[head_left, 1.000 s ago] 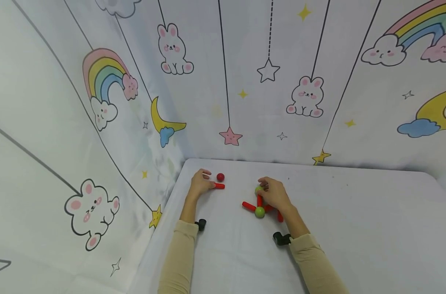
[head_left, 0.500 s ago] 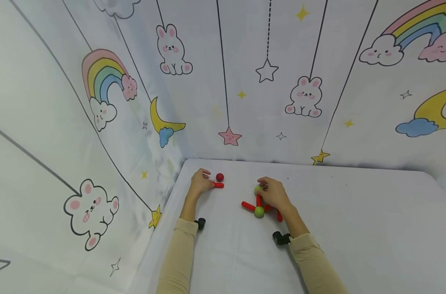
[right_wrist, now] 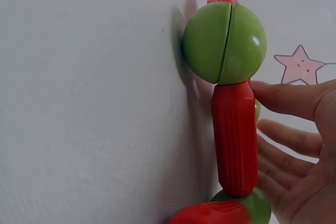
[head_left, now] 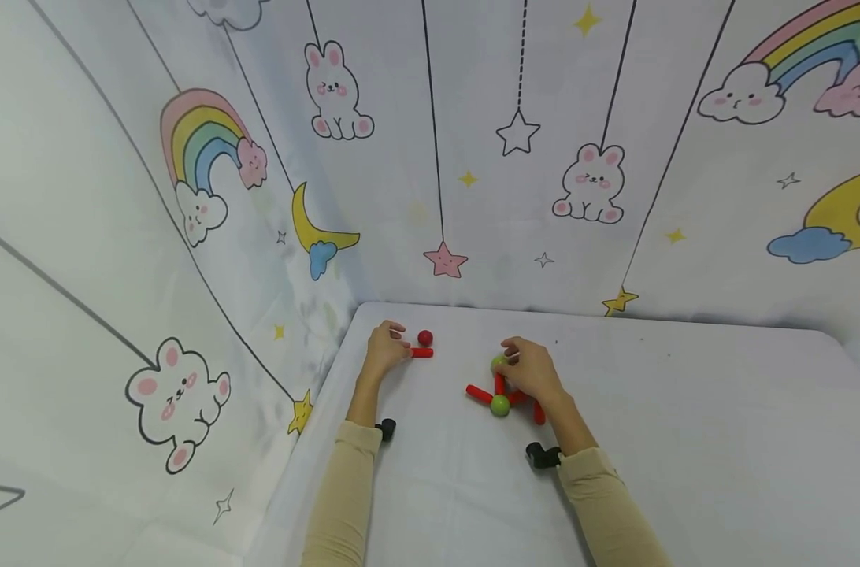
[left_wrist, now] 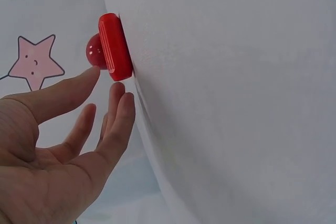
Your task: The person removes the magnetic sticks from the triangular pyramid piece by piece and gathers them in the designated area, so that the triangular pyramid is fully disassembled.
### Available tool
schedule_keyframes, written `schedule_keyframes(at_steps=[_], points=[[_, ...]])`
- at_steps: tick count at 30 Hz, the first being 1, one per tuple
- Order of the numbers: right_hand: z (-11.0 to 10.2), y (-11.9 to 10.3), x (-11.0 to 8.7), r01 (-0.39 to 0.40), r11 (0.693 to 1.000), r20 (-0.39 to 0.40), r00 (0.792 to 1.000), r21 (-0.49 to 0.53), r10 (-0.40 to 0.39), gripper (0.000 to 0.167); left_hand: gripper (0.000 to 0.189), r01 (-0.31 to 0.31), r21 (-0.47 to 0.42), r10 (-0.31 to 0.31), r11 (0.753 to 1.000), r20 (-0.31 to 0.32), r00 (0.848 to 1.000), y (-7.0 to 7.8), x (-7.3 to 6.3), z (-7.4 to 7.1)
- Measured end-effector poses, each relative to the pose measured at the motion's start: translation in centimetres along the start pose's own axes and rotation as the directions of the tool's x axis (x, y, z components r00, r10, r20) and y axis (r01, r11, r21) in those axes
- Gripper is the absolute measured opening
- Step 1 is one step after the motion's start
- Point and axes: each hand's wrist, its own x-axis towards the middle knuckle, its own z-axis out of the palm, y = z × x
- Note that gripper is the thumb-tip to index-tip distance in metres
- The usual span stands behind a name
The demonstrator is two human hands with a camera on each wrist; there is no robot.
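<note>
My left hand [head_left: 387, 348] is at the far left of the table, beside a red ridged rod [left_wrist: 115, 46] lying before a dark red ball [head_left: 425, 338]. In the left wrist view, its thumb reaches the rod's side, while the fingers extend loosely below the rod's end. My right hand [head_left: 536, 370] pinches the far green ball [head_left: 498, 364] of a joined ball-and-rod piece between thumb and index finger. That ball is mostly hidden in the right wrist view. The nearer green ball [right_wrist: 224, 43] joins several red rods [right_wrist: 235, 140]; another green ball [right_wrist: 257, 205] is partly covered.
White cloth covers the table [head_left: 685, 441]. A curtain [head_left: 402, 197] printed with rabbits, stars and rainbows rises behind and to the left. A black device [head_left: 542, 456] is at the right wrist, and a similar one [head_left: 385, 430] is at the left.
The head view has shifted slightly. My left thumb shows a little farther back from the rod's end, and my right index finger sits slightly farther right. The joined piece stays in place.
</note>
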Motion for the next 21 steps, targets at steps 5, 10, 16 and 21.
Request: schedule_keyframes(at_steps=[5, 10, 16, 21], points=[[0.0, -0.1, 0.0, -0.008, 1.0, 0.012, 1.0, -0.006, 0.008, 0.051, 0.054, -0.024, -0.055, 0.024, 0.998, 0.002, 1.0, 0.1, -0.5, -0.4], [-0.3, -0.2, 0.0, -0.012, 1.0, 0.016, 1.0, -0.006, 0.012, 0.052, 0.052, -0.039, -0.061, 0.038, 0.997, -0.009, 0.999, 0.3, -1.2, -0.6], [-0.8, -0.1, -0.3, 0.013, 1.0, 0.006, 1.0, -0.015, -0.013, 0.051, 0.05, -0.058, -0.075, 0.057, 0.995, -0.017, 0.998, 0.9, -2.0, -0.5], [-1.1, -0.4, -1.1, 0.063, 0.998, -0.017, 0.998, 0.02, -0.063, 0.048, 0.049, -0.062, -0.113, 0.065, 0.992, 0.02, 0.998, 1.6, -2.9, 0.1]])
